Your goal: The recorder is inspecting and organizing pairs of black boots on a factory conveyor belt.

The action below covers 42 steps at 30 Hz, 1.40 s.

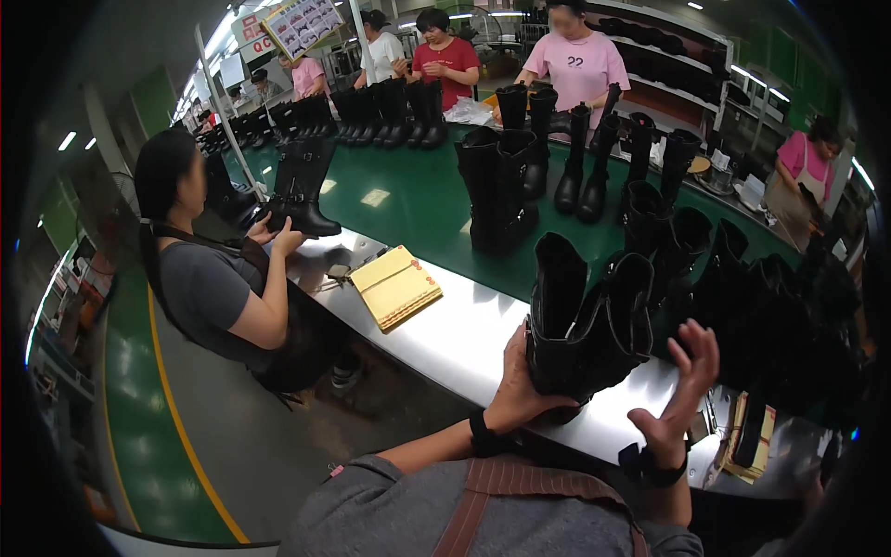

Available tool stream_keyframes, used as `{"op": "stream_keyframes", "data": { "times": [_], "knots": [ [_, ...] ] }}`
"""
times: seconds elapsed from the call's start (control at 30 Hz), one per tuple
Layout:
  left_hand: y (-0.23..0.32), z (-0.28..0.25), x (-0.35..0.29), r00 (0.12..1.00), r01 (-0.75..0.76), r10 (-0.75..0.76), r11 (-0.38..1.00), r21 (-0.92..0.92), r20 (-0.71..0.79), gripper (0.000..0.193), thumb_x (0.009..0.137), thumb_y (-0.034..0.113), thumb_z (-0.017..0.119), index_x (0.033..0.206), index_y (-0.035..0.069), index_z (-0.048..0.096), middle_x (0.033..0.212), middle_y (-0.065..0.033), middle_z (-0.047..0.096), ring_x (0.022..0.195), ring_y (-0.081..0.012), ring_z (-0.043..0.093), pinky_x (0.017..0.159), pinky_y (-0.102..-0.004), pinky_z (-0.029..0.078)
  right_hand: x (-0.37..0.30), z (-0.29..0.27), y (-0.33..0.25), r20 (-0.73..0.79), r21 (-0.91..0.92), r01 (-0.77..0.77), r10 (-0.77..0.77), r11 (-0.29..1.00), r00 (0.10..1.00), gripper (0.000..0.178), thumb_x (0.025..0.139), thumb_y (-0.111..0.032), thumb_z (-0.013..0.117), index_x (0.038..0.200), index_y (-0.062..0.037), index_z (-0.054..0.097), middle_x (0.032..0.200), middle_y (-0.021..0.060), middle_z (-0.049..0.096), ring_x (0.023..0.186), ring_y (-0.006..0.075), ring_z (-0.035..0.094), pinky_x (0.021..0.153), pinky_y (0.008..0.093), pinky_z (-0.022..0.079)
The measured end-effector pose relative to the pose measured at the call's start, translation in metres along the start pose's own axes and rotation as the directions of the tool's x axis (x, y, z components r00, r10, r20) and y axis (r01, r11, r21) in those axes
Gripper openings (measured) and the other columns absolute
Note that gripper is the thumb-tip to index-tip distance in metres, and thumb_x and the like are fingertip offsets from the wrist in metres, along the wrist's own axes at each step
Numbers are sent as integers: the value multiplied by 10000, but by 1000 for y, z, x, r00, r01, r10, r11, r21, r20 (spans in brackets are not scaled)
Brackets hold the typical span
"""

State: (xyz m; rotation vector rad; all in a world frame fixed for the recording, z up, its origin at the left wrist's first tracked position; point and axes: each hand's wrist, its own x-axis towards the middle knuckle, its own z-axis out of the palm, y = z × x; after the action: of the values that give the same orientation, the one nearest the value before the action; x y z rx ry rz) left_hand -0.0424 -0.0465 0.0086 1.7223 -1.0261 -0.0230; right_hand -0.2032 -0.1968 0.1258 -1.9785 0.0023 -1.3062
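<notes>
In front of me, upright at the metal table edge, is a pair of tall black boots [591,348] with open tops facing up and dark straps on the shafts. My left hand [522,385] is wrapped round the left side of the pair, its thumb across the near face. To the right of the boots, my right hand [682,395] is raised with fingers spread and holds nothing. A small gap parts it from the boot shafts. The boots' feet are hidden behind the shafts and my left hand.
Left of the boots lies a stack of yellow cards [397,288] on the metal strip [464,345]. Another yellow stack [750,436] is at the right. Many black boots [501,190] crowd the green conveyor [390,200]. A co-worker [218,278] at left holds a boot [302,190].
</notes>
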Motion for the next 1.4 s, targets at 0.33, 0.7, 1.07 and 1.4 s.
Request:
{"op": "stream_keyframes", "data": {
  "times": [0.33, 0.7, 1.07, 1.4],
  "knots": [
    [-10, 0, 7, 970, 211, -153, 916, -340, 189, 1170, 529, 248, 928, 1435, 18, 223, 1369, -185, 371, 1307, -322, 367, 1091, -417, 323, -86, 69, 53, 190, -63, -411, 415, 909, 890, 712, 673, -272, 835, 1240, -10, 494, 1170, 170, 557, 1095, 341, 532, 935, 411, 417],
    [37, -3, 4, 971, -64, 118, 967, -247, 210, 976, 644, 202, 861, 1433, 50, 308, 1407, -172, 374, 1329, -345, 342, 1121, -431, 274, -87, 41, 36, 198, 28, -570, 554, 821, 808, 370, 788, -163, 720, 1081, 26, 596, 1006, 172, 640, 927, 295, 613, 828, 384, 471],
    [9, -7, -2, 974, -34, 118, 919, -393, 193, 558, 848, 47, 639, 1358, 1, 419, 1359, -185, 467, 1269, -289, 455, 1062, -357, 347, -119, -1, 55, -102, 43, -373, 375, 927, 921, 291, 916, -117, 529, 1138, 66, 576, 1061, 128, 627, 1002, 226, 578, 906, 345, 431],
    [9, -6, -4, 978, 116, -38, 914, -389, 203, 515, 803, 89, 741, 1258, 3, 517, 1208, -116, 590, 1105, -192, 557, 950, -320, 439, -143, -15, 59, 113, -64, -578, 581, 814, 806, 665, 668, -134, 821, 1243, 30, 530, 1178, 151, 595, 1101, 275, 561, 978, 353, 410]
  ]
}}
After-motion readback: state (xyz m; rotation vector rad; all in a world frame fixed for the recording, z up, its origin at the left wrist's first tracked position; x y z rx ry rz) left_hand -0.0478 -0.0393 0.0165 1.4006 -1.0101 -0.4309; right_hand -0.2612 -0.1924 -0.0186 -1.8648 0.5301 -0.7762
